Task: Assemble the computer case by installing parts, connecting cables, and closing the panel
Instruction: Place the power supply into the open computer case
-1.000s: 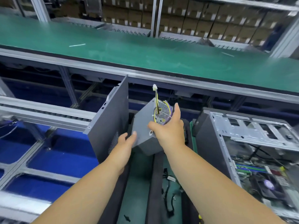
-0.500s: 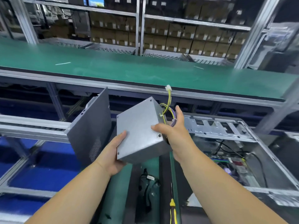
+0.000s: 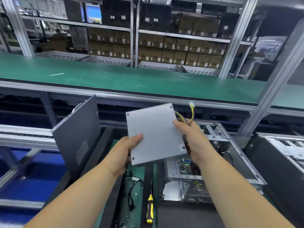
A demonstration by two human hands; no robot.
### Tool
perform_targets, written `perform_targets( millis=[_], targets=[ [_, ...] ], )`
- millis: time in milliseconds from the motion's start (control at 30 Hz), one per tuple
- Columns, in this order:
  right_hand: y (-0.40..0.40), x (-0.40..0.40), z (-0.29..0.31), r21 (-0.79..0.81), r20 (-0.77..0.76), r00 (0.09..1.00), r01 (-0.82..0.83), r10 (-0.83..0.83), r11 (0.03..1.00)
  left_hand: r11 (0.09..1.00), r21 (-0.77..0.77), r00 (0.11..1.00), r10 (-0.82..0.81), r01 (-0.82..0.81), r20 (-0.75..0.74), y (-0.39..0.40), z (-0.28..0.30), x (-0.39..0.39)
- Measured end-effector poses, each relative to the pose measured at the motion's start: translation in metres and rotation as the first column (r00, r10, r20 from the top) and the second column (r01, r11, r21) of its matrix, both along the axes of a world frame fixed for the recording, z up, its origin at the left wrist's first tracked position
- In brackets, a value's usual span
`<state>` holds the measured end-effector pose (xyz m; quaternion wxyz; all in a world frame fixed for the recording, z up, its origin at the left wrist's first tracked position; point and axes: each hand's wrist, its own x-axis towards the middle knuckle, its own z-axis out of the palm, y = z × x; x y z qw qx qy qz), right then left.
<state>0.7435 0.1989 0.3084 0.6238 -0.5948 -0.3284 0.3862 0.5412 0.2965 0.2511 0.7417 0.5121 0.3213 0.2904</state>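
A grey metal power supply (image 3: pixel 154 132) hangs in the air before me, its flat side turned toward the camera. My left hand (image 3: pixel 125 153) grips its lower left edge, thumb on the face. My right hand (image 3: pixel 192 139) grips its right side. Yellow and purple cables with a white connector (image 3: pixel 191 105) rise from its far right corner. Below and to the right lies the open computer case (image 3: pixel 230 150), its motherboard showing. A dark grey side panel (image 3: pixel 77 137) stands tilted at the left.
A yellow-and-black screwdriver (image 3: pixel 150 206) lies on the green mat near the case's front. Black cables (image 3: pixel 131 191) and small screws lie left of it. Another open case (image 3: pixel 283 153) stands at the far right. A green conveyor belt (image 3: pixel 131 79) runs across behind.
Both hands have turned the power supply so its flat side faces me and carried it right, above the open case. The view has shifted up and right.
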Motion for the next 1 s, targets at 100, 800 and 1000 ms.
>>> perform_targets(
  millis=[100,800,1000],
  targets=[
    [-0.016,0.017,0.002,0.009,-0.011,1.0,-0.023,0.023,1.0,0.983,0.178,0.996,0.055,-0.043,-0.063,-0.024,0.016,0.012],
    [-0.064,0.096,-0.032,-0.032,-0.311,0.945,0.096,-0.101,0.995,0.837,0.524,0.979,-0.065,0.159,-0.194,-0.071,0.084,0.066],
    [-0.058,0.101,-0.039,-0.034,-0.344,0.934,0.084,-0.09,0.996,0.822,0.536,0.97,-0.079,0.193,-0.228,-0.071,0.084,0.069]
  ],
)
